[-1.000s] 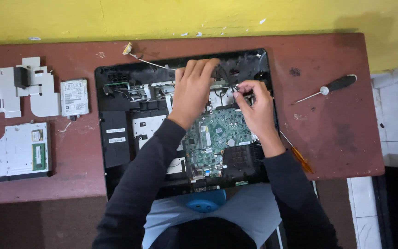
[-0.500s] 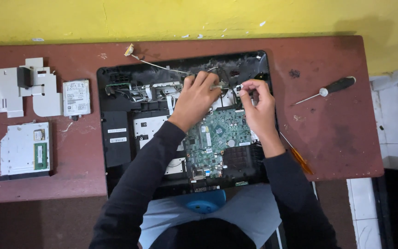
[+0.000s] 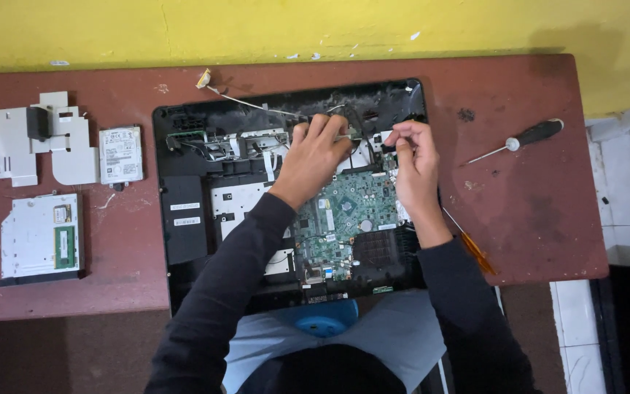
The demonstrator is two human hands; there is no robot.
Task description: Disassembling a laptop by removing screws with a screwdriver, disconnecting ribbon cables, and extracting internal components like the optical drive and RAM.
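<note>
The left hand (image 3: 313,155) lay on the top part of the open laptop (image 3: 286,197), its fingers curled down on a thin grey cable (image 3: 345,136). A moment before, it sat a little lower and more to the left, so it had slid up toward the wires. The right hand (image 3: 415,164) pinched something tiny; I could not tell what. It had hardly moved. Under both hands sat the green board (image 3: 351,211). A black-handled screwdriver (image 3: 523,138) lay well apart on the red table (image 3: 541,233). At the left were a silver drive (image 3: 120,155) and a flat disc drive (image 3: 38,237).
</note>
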